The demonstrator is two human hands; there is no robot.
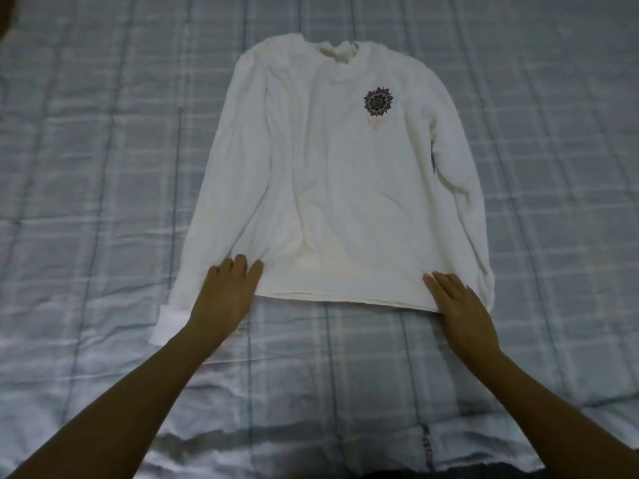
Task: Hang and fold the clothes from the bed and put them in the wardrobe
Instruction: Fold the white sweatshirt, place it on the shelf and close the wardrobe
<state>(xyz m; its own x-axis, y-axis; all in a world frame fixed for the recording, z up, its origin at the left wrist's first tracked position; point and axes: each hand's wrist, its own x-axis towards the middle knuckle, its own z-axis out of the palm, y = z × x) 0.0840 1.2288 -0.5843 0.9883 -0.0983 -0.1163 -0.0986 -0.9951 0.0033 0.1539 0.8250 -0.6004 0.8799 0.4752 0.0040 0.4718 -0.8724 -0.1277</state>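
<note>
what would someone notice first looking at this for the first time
A white long-sleeved shirt lies spread flat, front up, in the middle of a blue-grey plaid bedspread, with a small dark flower-like emblem on its chest. Near the bottom, the left hand and the right hand rest flat with straight fingers on the shirt's two hem corners.

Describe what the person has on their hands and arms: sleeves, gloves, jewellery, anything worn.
The left hand and right hand wear no gloves, and no ring, watch or bracelet shows on either. No sleeves are in view: both are uncovered from the fingers right to the frame edge.
</note>
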